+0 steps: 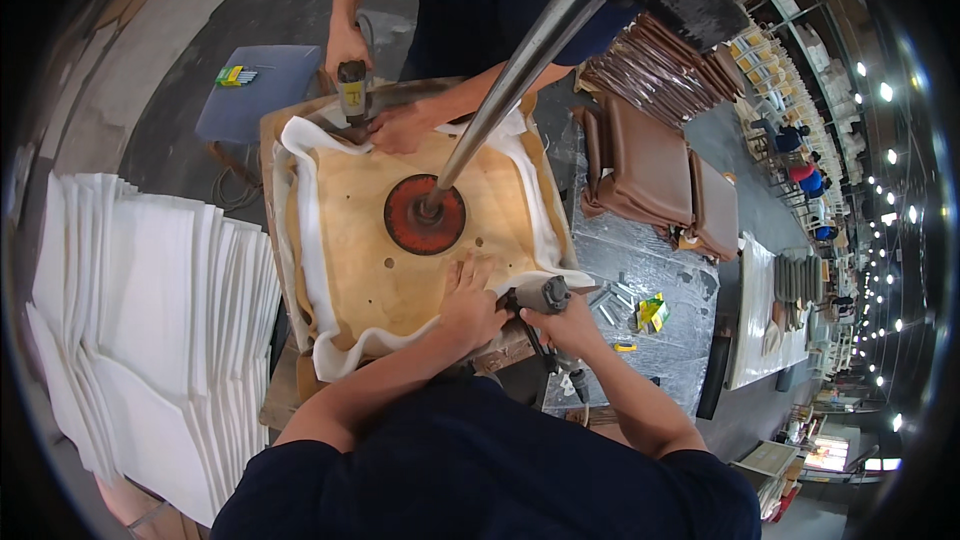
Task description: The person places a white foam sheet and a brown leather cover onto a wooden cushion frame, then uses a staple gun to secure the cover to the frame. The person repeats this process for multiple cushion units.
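Pressing flat, the person's left hand [468, 302] pins soft white fabric [305, 240] over the stiff tan plywood seat board [390, 240] at its six o'clock edge. At four o'clock the right hand [572, 325] grips a grey pneumatic stapler [542, 295]. That limp cloth likely slips unless held near the edge.

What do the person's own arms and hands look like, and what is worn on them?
Both forearms are bare and enter from the lower edge. The left hand and right hand wear no gloves; no watch or rings can be made out. Short dark navy sleeves cover the upper arms only, part of a plain dark shirt.
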A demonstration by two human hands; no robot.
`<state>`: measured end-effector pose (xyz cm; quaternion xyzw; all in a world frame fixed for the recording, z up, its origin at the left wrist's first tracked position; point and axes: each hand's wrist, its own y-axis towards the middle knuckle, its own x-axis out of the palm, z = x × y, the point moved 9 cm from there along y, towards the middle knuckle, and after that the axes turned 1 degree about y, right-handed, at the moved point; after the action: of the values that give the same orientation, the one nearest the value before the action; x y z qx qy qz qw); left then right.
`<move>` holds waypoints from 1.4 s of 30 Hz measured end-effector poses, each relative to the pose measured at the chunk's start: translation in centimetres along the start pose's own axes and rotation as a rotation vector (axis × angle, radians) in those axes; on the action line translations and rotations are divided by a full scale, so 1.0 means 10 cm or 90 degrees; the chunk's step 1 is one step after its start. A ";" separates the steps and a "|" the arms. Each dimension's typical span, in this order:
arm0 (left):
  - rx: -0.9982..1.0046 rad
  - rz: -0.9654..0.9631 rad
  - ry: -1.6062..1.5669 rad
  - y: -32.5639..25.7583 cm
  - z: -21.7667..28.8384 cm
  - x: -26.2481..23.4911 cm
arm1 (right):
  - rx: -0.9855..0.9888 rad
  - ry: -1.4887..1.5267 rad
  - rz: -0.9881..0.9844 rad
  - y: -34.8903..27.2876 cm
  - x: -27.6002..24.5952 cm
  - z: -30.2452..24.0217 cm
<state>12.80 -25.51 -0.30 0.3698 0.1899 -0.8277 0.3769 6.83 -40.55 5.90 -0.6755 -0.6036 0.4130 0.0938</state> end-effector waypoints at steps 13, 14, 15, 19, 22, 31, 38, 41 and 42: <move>-0.001 0.102 -0.078 0.04 -0.12 0.00 | -0.011 0.015 -0.031 0.11 -0.02 0.12; -0.004 0.104 -0.078 0.04 -0.13 -0.01 | -0.014 0.016 -0.028 0.12 -0.02 0.11; -0.005 0.106 -0.075 0.05 -0.14 -0.02 | -0.018 0.018 -0.024 0.12 -0.01 0.10; -0.008 0.102 -0.076 0.06 -0.15 -0.04 | -0.019 0.013 -0.027 0.16 0.04 0.04; 0.000 0.114 -0.084 0.08 -0.15 -0.06 | 0.014 -0.003 -0.038 0.19 0.05 0.08; 0.013 0.090 -0.057 0.09 -0.08 -0.05 | -0.028 -0.099 0.003 0.16 0.06 -0.01; 0.058 0.085 -0.013 0.08 -0.12 -0.26 | -0.063 0.017 0.003 0.04 0.16 0.00; -0.213 0.039 -0.419 -0.05 -0.69 -0.93 | -0.105 0.138 0.038 -0.21 0.32 0.25; -0.228 -0.057 -0.394 -0.21 -0.59 -1.07 | -0.126 0.176 0.071 -0.29 0.30 0.28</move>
<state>18.71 -15.53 3.97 0.0211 0.2247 -0.8699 0.4385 2.63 -38.15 4.60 -0.7642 -0.5843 0.2593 0.0860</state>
